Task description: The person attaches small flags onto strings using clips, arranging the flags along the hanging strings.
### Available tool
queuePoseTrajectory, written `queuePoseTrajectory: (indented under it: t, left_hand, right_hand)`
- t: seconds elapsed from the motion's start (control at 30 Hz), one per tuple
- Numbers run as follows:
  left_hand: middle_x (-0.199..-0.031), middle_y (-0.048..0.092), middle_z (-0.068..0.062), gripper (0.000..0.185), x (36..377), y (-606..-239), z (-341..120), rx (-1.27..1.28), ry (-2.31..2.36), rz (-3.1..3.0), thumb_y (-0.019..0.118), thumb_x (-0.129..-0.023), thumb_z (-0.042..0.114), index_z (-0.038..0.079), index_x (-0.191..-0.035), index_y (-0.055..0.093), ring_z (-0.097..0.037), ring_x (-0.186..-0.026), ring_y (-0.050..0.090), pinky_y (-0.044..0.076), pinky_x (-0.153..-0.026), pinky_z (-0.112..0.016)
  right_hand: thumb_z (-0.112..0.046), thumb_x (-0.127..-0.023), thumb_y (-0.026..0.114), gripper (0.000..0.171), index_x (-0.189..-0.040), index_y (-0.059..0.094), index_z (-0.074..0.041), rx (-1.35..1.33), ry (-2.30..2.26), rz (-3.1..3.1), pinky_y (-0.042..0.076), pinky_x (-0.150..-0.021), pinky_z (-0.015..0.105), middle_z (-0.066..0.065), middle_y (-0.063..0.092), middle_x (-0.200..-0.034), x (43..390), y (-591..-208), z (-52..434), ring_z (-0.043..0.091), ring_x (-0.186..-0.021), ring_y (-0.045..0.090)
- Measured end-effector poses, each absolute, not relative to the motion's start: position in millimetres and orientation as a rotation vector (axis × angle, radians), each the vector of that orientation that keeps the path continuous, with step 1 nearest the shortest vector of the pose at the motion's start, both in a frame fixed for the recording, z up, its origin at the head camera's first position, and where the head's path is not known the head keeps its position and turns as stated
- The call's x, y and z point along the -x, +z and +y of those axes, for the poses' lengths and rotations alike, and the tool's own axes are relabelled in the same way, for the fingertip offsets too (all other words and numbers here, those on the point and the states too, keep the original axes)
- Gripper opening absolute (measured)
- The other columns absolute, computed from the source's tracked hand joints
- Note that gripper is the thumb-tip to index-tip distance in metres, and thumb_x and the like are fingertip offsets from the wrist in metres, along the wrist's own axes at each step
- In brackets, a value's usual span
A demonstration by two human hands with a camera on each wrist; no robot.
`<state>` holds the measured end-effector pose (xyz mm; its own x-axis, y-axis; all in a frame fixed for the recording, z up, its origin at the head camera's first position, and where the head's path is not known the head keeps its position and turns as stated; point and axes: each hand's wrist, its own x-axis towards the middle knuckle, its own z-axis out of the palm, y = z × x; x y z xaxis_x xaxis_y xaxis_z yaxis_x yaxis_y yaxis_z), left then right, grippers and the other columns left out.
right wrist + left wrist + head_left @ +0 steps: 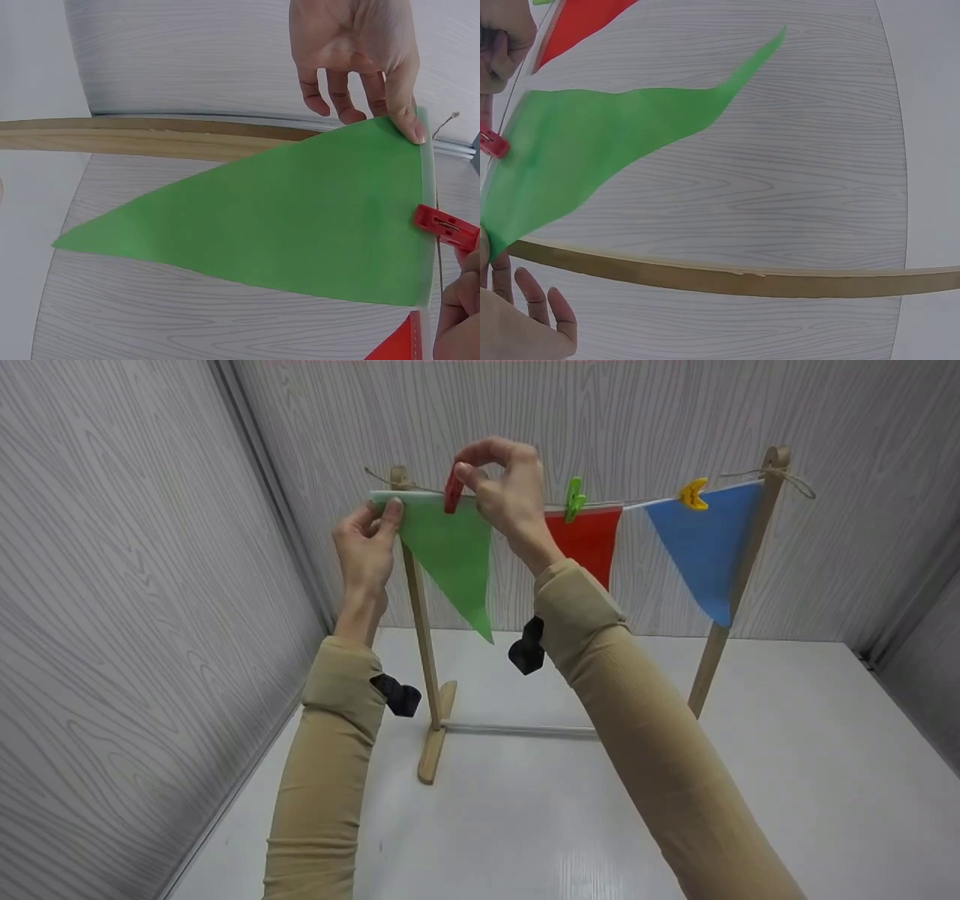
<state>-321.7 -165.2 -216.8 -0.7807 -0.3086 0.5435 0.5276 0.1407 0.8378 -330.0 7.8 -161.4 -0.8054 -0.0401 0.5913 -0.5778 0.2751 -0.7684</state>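
Note:
A green triangular flag (450, 555) hangs from a string between two wooden posts. My left hand (367, 540) pinches the flag's upper left corner near the left post (420, 607). My right hand (506, 487) pinches a red clothespin (453, 491) set on the flag's top edge. In the right wrist view the green flag (300, 217) fills the middle, the red clothespin (446, 227) sits at its edge and the left hand (360, 56) holds its corner. In the left wrist view the green flag (592, 150) and red clothespin (491, 142) show at the left.
A red flag (589, 540) under a green clothespin (574, 499) and a blue flag (705, 547) under a yellow clothespin (693, 494) hang further right. The right post (739, 577) and base rail (517, 728) stand on a white table (787, 780). Grey walls enclose three sides.

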Motion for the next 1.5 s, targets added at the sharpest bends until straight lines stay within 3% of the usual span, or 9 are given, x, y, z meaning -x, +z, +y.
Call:
queuePoseTrajectory:
  t: [0.2,0.3,0.4,0.53,0.97,1.5]
  left_hand:
    - [-0.09,0.066,0.008,0.034,322,-217,-165,0.201,-1.709,-1.796,0.064,-0.099,0.025,-0.002,-0.117,0.069,-0.006,-0.083,0.054,0.039,-0.082,-0.022]
    - [-0.09,0.066,0.008,0.033,322,-217,-164,0.195,-1.707,-1.797,0.064,-0.099,0.025,-0.003,-0.116,0.07,-0.006,-0.082,0.054,0.039,-0.081,-0.022]
    - [-0.091,0.067,0.007,0.033,322,-217,-165,0.198,-1.706,-1.796,0.064,-0.099,0.025,-0.003,-0.116,0.07,-0.006,-0.084,0.057,0.041,-0.084,-0.022]
    - [-0.095,0.068,0.006,0.033,321,-218,-165,0.196,-1.71,-1.787,0.064,-0.099,0.025,-0.002,-0.117,0.07,-0.006,-0.089,0.062,0.044,-0.089,-0.023]
    - [-0.095,0.068,0.005,0.034,321,-226,-169,0.164,-1.709,-1.767,0.067,-0.098,0.024,-0.004,-0.117,0.07,-0.006,-0.091,0.063,0.048,-0.094,-0.025]
    - [-0.096,0.066,0.006,0.034,319,-234,-172,0.096,-1.717,-1.685,0.073,-0.093,0.025,-0.001,-0.116,0.07,-0.008,-0.083,0.056,0.045,-0.076,-0.02]
  right_hand:
    - [-0.016,-0.097,0.068,0.016,-0.111,0.073,-0.011,-0.563,1.515,-2.178,0.04,-0.109,0.029,0.003,0.07,-0.112,331,-161,10,0.012,-0.116,0.057]
    - [-0.017,-0.097,0.068,0.019,-0.115,0.072,-0.012,-0.569,1.546,-2.201,0.043,-0.101,0.025,0.002,0.069,-0.115,330,-161,11,0.01,-0.115,0.055]
    - [-0.019,-0.097,0.067,0.021,-0.118,0.071,-0.013,-0.588,1.607,-2.201,0.046,-0.076,0.021,0.001,0.067,-0.116,330,-163,13,0.01,-0.086,0.055]
    - [-0.023,-0.098,0.066,0.023,-0.12,0.07,-0.014,-0.626,1.699,-2.184,0.035,-0.05,0.022,0.001,0.063,-0.113,329,-165,15,0.011,-0.054,0.039]
    - [-0.025,-0.097,0.068,0.038,-0.133,0.064,-0.013,-0.65,1.761,-2.151,0.034,-0.048,0.021,0.005,0.066,-0.127,330,-170,19,0.011,-0.052,0.035]
    - [-0.023,-0.095,0.071,0.042,-0.134,0.062,-0.013,-0.654,1.858,-2.026,0.037,-0.047,0.021,0.007,0.067,-0.13,329,-177,25,0.011,-0.049,0.04]
